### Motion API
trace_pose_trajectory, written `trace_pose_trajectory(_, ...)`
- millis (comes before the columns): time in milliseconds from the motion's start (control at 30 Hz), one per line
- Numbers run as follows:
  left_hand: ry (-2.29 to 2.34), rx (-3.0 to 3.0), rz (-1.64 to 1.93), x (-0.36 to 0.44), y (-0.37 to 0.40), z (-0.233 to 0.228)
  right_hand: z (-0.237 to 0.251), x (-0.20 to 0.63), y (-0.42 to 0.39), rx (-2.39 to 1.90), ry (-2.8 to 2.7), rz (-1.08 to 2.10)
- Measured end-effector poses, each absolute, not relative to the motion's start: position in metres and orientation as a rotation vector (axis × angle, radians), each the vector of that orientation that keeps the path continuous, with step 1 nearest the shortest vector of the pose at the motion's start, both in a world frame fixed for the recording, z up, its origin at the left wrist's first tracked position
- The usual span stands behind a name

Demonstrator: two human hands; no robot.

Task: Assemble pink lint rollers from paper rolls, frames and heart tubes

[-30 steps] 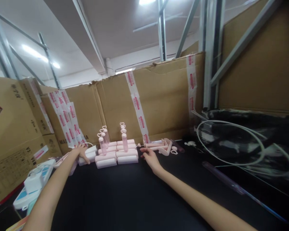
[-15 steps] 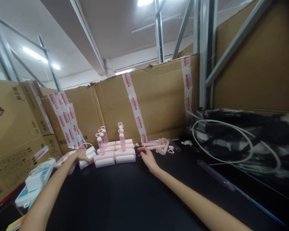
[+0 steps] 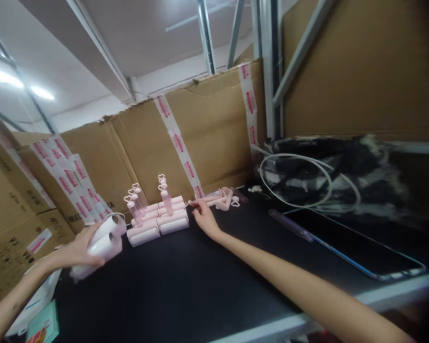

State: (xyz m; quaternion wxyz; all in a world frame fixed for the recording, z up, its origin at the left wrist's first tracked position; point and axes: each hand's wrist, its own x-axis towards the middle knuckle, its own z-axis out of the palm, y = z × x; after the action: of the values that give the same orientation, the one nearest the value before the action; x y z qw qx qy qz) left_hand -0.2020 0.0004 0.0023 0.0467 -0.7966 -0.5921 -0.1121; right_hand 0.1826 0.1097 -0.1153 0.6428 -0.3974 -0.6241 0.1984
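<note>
My left hand (image 3: pixel 79 247) grips a bundle of white rolls (image 3: pixel 102 244) and holds it lifted above the black tabletop (image 3: pixel 186 281) at the left. My right hand (image 3: pixel 204 217) reaches far forward, fingers spread, its tips near loose pink handle parts (image 3: pixel 222 198) by the cardboard wall. Between the hands stands a stack of pink-and-white roller pieces (image 3: pixel 158 223) with heart-topped pink tubes (image 3: pixel 166 194) standing on it.
Taped cardboard boxes (image 3: pixel 186 138) wall in the back and left. White tubing loops (image 3: pixel 300 181) lie over dark cloth at the right. A long purple rod (image 3: pixel 289 225) and a dark panel (image 3: pixel 357 247) rest near the right edge. Small packets (image 3: pixel 43 326) sit at bottom left.
My left hand has picked the white rolls up off the table and drawn them left and toward me. The right hand reached slightly further toward the pink parts. The view swung right and down.
</note>
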Motion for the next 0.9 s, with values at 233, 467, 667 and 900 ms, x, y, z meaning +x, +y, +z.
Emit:
trace_pose_trajectory(233, -1.701, -2.877, -0.102, -0.093, -0.052, -0.054, -0.064, 0.185, 0.067, -0.700, -1.914, 0.441)
trace_pose_trajectory(467, -1.577, -2.983, -0.767, -0.020, -0.005, -0.074, -0.041, 0.202, 0.026, -0.815, -2.482, 0.566)
trace_pose_trajectory(667, -1.381, -2.907, -0.927, -0.029, -0.014, -0.084, -0.058, 0.222, 0.045, -0.907, -2.362, 0.621)
trace_pose_trajectory(900, -1.708, -3.003, -1.206, -0.061, -0.020, -0.116, -0.050, 0.225, 0.046, -0.923, -2.349, 0.647)
